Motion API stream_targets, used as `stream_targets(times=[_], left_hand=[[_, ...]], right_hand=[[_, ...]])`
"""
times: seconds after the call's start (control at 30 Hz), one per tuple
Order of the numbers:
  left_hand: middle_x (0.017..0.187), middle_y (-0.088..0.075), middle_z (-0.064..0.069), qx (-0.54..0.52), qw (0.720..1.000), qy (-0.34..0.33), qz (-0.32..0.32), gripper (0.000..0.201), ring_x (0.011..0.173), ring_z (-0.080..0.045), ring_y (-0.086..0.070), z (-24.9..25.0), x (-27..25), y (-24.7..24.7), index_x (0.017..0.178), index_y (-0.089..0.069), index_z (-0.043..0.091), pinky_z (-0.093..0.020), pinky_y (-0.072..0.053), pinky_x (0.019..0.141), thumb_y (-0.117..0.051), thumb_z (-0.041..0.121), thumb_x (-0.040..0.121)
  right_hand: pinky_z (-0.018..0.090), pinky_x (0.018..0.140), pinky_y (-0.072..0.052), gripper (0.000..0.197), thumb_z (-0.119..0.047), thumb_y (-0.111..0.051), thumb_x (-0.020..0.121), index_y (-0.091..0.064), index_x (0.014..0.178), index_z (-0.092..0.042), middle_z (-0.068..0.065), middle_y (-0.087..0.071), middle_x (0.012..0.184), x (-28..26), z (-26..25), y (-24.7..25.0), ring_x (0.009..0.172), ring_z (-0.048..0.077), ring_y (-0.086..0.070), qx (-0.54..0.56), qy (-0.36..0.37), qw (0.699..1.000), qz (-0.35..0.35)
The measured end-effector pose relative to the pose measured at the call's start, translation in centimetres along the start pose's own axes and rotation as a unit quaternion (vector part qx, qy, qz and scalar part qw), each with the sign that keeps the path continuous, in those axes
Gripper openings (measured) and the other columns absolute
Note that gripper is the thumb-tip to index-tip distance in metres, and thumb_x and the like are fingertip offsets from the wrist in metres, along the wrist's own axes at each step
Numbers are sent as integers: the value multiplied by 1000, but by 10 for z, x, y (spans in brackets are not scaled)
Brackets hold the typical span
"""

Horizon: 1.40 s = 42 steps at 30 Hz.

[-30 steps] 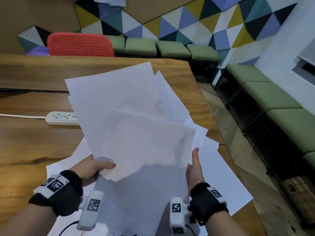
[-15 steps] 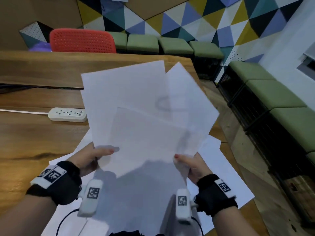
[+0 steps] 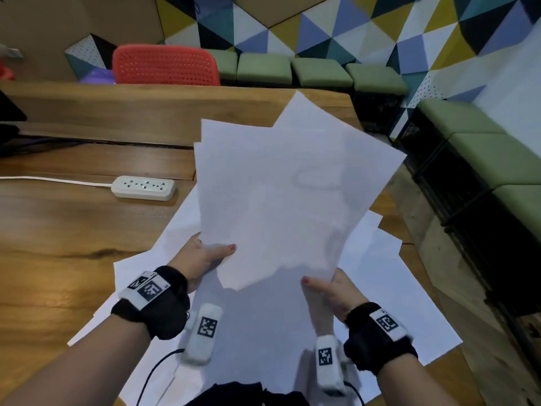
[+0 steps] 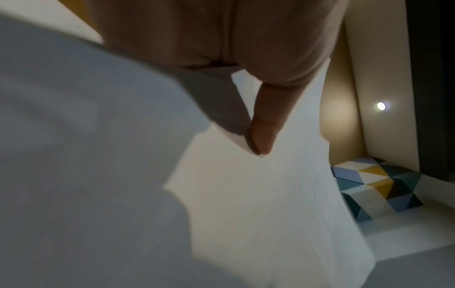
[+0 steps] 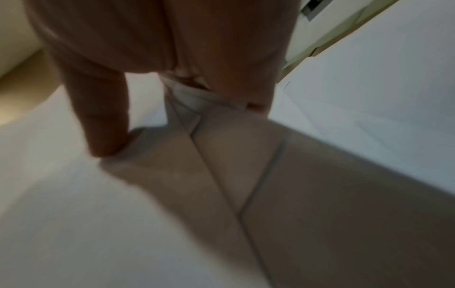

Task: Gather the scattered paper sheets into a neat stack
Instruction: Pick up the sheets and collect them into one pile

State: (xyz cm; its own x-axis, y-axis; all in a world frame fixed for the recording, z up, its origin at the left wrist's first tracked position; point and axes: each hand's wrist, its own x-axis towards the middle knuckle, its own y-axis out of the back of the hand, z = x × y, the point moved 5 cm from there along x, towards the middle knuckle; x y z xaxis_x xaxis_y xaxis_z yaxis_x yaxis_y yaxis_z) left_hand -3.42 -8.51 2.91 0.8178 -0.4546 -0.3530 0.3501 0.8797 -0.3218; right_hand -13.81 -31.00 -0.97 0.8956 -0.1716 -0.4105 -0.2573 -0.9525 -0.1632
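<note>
Several white paper sheets (image 3: 281,189) are held up as a fanned bundle above the wooden table (image 3: 58,230), corners sticking out at the top. My left hand (image 3: 205,256) pinches the bundle's lower left edge, thumb on the front. My right hand (image 3: 325,291) pinches the lower right edge, thumb across the front. In the left wrist view the thumb of my left hand (image 4: 263,124) presses on the paper sheets (image 4: 246,194). The right wrist view shows the thumb of my right hand (image 5: 103,120) on overlapping paper sheets (image 5: 246,165). More loose sheets (image 3: 395,303) lie flat on the table below.
A white power strip (image 3: 143,187) with its cable lies on the table to the left. A red chair (image 3: 165,65) stands behind the table. Green benches (image 3: 483,148) line the right wall. The table's right edge runs close beside the loose sheets.
The held bundle has swung right and closed up, its sheets overlapping more. My right hand went from resting its thumb along the edge to pinching the bundle's lower right.
</note>
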Motion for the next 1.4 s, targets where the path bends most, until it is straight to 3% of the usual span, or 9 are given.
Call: stream_targets(times=[0.13,0.3,0.4,0.57,0.67,0.8,1.1,1.27,1.4], left_hand=[[93,-75,-5,43,998,-5,45,39,80,-15,-71,-8,2,-2,106,-61,6,-23,-56,71,-72,1,68],[91,-74,-3,105,993,-4,53,40,77,-12,-70,-12,1,6,112,-57,5,-22,-54,68,-70,9,75],[102,-70,-4,208,974,17,94,42,82,-10,-63,-12,-1,31,117,-52,17,-26,-50,73,-67,9,80],[144,-37,-21,408,813,123,396,76,132,-38,-34,-22,-38,129,142,-28,14,-46,-28,109,-68,23,77],[153,-18,-19,419,772,228,419,88,138,-43,-14,-39,-56,139,146,-14,15,-52,-18,112,-66,33,78],[155,-11,-16,480,781,211,339,89,141,-41,-8,-48,-36,114,149,-4,23,-54,-18,112,-60,39,82],[145,-29,-21,456,790,167,374,79,130,-42,-29,-23,-9,108,142,-23,13,-44,-28,105,-65,35,79],[142,-33,-19,346,844,166,376,87,126,-39,-39,-25,2,106,143,-19,14,-43,-40,94,-71,29,75],[144,-33,-14,507,773,153,350,77,132,-37,-26,-13,7,108,141,-29,18,-49,-29,104,-67,38,77]], right_hand=[[20,60,-55,31,-11,-72,76,-64,102,2,0,-75,73,2,9,6,68,14,-70,16,9,1000,24],[22,67,-55,54,-54,-81,49,-71,83,-13,-3,-76,75,4,14,8,77,18,-69,-51,26,996,65],[19,59,-52,7,-12,-64,84,-63,91,-10,-1,-69,76,3,17,24,75,19,-62,-26,34,991,129],[22,62,-43,22,5,-54,87,-55,106,-5,9,-60,92,3,34,61,84,26,-56,-34,3,977,211],[21,64,-46,28,6,-54,86,-55,115,3,12,-60,96,6,46,67,74,20,-54,-35,-23,973,225],[36,87,-39,36,5,-55,86,-52,122,9,18,-56,113,11,51,63,100,28,-52,-37,-49,974,218],[35,80,-40,37,3,-56,86,-50,122,10,17,-56,107,6,51,61,97,30,-52,-28,-64,972,222],[32,69,-43,35,3,-56,87,-52,121,10,17,-57,107,4,48,58,95,29,-52,-29,-60,971,231],[26,61,-40,35,3,-56,86,-51,121,11,16,-56,104,3,47,58,93,29,-52,-17,-62,970,233]])
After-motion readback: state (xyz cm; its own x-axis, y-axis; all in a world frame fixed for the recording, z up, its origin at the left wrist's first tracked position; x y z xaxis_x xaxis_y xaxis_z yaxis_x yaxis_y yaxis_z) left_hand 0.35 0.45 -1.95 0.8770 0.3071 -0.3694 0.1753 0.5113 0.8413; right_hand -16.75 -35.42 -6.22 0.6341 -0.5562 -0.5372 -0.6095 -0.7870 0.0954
